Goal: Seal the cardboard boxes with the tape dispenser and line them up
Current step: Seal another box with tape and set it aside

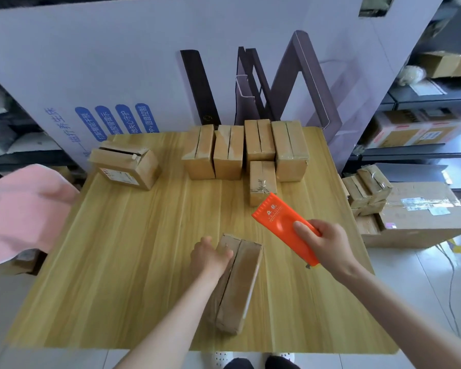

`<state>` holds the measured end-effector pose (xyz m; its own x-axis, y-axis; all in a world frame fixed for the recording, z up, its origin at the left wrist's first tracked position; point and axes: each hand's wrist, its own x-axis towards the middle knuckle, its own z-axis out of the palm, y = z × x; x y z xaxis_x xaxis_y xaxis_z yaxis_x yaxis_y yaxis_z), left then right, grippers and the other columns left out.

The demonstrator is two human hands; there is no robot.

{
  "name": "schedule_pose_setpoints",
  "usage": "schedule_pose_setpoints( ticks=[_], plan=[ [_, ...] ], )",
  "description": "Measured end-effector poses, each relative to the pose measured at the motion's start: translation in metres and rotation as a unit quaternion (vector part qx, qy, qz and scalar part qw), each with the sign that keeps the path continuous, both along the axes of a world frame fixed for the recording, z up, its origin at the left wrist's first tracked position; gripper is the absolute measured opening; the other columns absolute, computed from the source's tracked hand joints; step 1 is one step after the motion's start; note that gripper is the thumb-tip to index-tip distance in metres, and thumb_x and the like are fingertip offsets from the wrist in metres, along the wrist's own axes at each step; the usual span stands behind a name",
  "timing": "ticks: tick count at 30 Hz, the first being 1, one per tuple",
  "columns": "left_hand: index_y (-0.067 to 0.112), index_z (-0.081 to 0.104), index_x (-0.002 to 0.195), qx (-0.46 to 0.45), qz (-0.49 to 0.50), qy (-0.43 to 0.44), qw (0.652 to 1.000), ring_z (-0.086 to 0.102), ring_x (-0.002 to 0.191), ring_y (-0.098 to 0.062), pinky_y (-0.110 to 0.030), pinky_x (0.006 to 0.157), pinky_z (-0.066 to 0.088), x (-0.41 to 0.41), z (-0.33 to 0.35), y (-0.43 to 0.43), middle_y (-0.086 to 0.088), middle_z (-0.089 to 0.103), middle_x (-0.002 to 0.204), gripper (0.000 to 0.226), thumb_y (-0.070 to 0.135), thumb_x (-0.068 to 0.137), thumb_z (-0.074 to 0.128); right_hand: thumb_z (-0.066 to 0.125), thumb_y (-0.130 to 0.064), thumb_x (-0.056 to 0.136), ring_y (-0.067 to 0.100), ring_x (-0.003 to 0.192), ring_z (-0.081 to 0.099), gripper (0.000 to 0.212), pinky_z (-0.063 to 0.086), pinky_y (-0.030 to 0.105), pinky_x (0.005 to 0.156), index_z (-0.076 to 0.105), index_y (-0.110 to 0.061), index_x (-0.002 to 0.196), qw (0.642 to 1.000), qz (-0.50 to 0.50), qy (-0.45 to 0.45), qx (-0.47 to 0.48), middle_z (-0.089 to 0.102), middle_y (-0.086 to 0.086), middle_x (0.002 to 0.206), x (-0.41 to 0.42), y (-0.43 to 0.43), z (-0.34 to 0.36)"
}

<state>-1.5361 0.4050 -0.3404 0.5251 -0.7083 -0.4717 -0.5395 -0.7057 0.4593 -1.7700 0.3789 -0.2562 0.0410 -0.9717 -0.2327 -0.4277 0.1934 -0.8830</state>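
A long brown cardboard box (241, 283) lies near the front of the wooden table (133, 262), its two top flaps meeting along a middle seam. My left hand (210, 255) rests on the box's far left end, fingers curled over the flap. My right hand (328, 245) grips an orange tape dispenser (280, 222) just right of the box, held above the table. Several similar boxes (246, 151) stand side by side at the table's back edge, with a smaller box (262, 182) in front of them.
A wider box (125, 166) with a slightly open top sits at the back left. A pink cloth (19, 211) hangs off the left edge. More boxes (410, 209) are stacked on the floor to the right. A large printed carton (171, 62) stands behind the table.
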Motion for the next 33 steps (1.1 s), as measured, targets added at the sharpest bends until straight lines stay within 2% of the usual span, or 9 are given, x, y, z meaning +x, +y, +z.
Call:
schedule_pose_setpoints(
  ticks=[3,6,11,16,21,24,27,30,33],
  plan=[
    [0.022,0.055,0.126,-0.198,0.0,0.129,0.972,0.058,0.104,-0.01,-0.028,0.089,0.049,-0.003,0.042,-0.013,0.004,0.061,0.121,0.037,0.024,0.091,0.063,0.066,-0.023,0.09,0.022,0.04,0.057,0.023,0.051,0.048,0.036,0.069,-0.005,0.075,1.0,0.013,-0.015,-0.019,0.058,0.011,0.053,0.003,0.005,0.016],
    [0.022,0.061,0.12,-0.276,-0.051,0.24,0.929,0.06,0.101,-0.002,-0.021,0.088,0.049,-0.004,0.104,-0.022,0.01,0.065,0.112,0.025,0.024,0.098,0.051,0.065,-0.02,0.089,0.02,0.038,0.058,0.017,0.049,0.035,0.035,0.069,-0.012,0.075,0.999,0.02,-0.022,-0.044,0.061,0.014,0.055,0.005,0.007,0.032],
    [0.021,0.069,0.112,-0.284,-0.135,0.255,0.914,0.064,0.098,-0.002,-0.021,0.087,0.051,-0.002,0.153,-0.021,0.011,0.07,0.103,0.024,0.023,0.099,0.049,0.066,-0.018,0.088,0.022,0.038,0.058,0.014,0.048,0.034,0.034,0.069,-0.017,0.074,0.996,0.017,-0.022,-0.087,0.063,0.021,0.06,0.013,0.007,0.053],
    [0.021,0.069,0.114,-0.283,-0.175,0.216,0.918,0.06,0.105,-0.002,-0.027,0.095,0.048,0.001,0.16,-0.018,0.013,0.07,0.106,0.026,0.029,0.099,0.049,0.068,-0.025,0.087,0.032,0.047,0.061,0.015,0.051,0.049,0.04,0.07,-0.018,0.074,0.993,0.02,0.017,-0.118,0.065,0.016,0.06,0.022,0.006,0.058],
    [0.022,0.068,0.117,-0.28,-0.214,0.172,0.92,0.059,0.108,-0.004,-0.029,0.095,0.047,0.007,0.164,-0.023,0.012,0.069,0.112,0.032,0.033,0.101,0.043,0.069,-0.027,0.086,0.036,0.052,0.062,0.018,0.051,0.052,0.045,0.071,-0.013,0.075,0.991,0.019,0.032,-0.125,0.066,0.017,0.062,0.028,0.003,0.06],
    [0.022,0.069,0.114,-0.272,-0.203,0.188,0.922,0.06,0.107,-0.007,-0.034,0.096,0.048,0.01,0.163,-0.027,0.01,0.07,0.108,0.032,0.031,0.101,0.042,0.069,-0.024,0.087,0.032,0.048,0.062,0.016,0.05,0.051,0.041,0.071,-0.014,0.075,0.992,0.022,0.026,-0.12,0.066,0.018,0.061,0.03,0.002,0.062],
    [0.019,0.071,0.109,-0.262,-0.186,0.21,0.923,0.061,0.102,-0.007,-0.03,0.09,0.048,0.012,0.162,-0.029,0.008,0.071,0.105,0.03,0.027,0.101,0.043,0.068,-0.019,0.087,0.026,0.043,0.06,0.012,0.051,0.05,0.038,0.071,-0.017,0.076,0.994,0.03,-0.007,-0.104,0.065,0.016,0.06,0.035,0.002,0.065],
    [0.014,0.072,0.103,-0.246,-0.089,0.314,0.913,0.062,0.088,-0.006,-0.025,0.074,0.044,0.017,0.166,-0.032,0.004,0.072,0.098,0.028,0.026,0.1,0.047,0.067,-0.018,0.088,0.023,0.04,0.059,0.012,0.051,0.049,0.037,0.071,-0.017,0.076,0.995,0.028,-0.025,-0.094,0.062,0.01,0.055,0.039,0.001,0.068],
    [0.011,0.072,0.092,-0.234,-0.018,0.37,0.899,0.064,0.076,-0.008,-0.026,0.07,0.045,0.022,0.167,-0.037,0.002,0.073,0.085,0.023,0.03,0.093,0.06,0.067,-0.019,0.088,0.024,0.041,0.06,0.012,0.052,0.047,0.037,0.07,-0.02,0.077,0.994,0.031,-0.031,-0.096,0.063,0.006,0.054,0.042,-0.001,0.071]
  ],
)
